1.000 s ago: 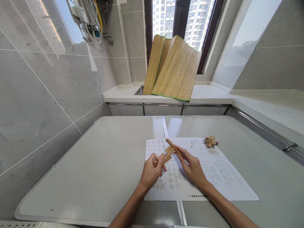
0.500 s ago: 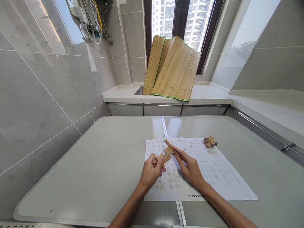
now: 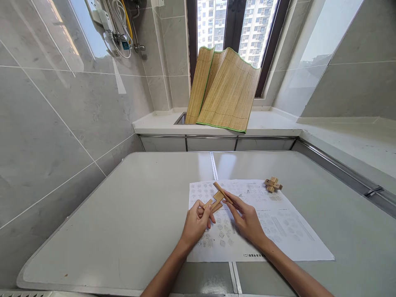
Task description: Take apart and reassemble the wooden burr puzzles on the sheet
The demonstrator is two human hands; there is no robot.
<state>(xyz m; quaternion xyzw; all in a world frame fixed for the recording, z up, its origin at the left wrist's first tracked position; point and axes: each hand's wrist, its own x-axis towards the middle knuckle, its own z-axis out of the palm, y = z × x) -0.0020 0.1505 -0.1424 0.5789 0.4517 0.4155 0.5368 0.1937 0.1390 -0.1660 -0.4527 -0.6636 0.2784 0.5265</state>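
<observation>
My left hand (image 3: 199, 218) is closed on several flat wooden puzzle pieces (image 3: 218, 196), held together just above the printed sheet. A longer wooden puzzle strip (image 3: 220, 189) slants across their upper right end, pinched between the fingers of my right hand (image 3: 246, 214). The strip appears to touch the pieces in the left hand, though the exact fit is too small to make out. Beneath both hands lies the white instruction sheet (image 3: 297, 231), covered with small printed diagrams. At its upper right corner sits an assembled wooden interlocking puzzle (image 3: 272, 185).
The pale table (image 3: 123, 214) has a metal seam running down its middle. Behind it, a folded bamboo mat (image 3: 230, 90) leans on the white ledge (image 3: 272, 120) before the window. Cables and a power strip (image 3: 107, 20) hang on the left tiled wall.
</observation>
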